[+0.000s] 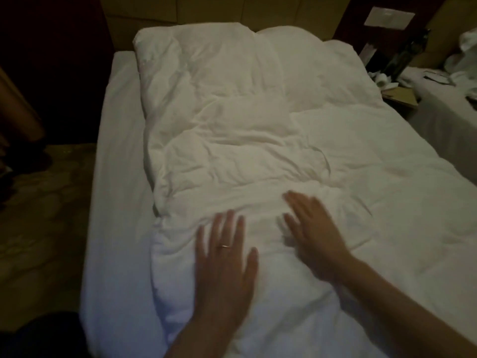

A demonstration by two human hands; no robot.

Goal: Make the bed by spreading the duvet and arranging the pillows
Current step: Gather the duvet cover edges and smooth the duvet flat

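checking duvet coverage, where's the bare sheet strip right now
In the head view, the bare sheet runs down the bed's left side, between the duvet edge and the carpet.

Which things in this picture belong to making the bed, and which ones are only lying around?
Part of the job:
- duvet, crumpled, leaving a strip of sheet bare
- left hand and right hand, flat on the duvet

Just lying about:
- dark bottle on the bedside stand
- clutter on the neighbouring bed
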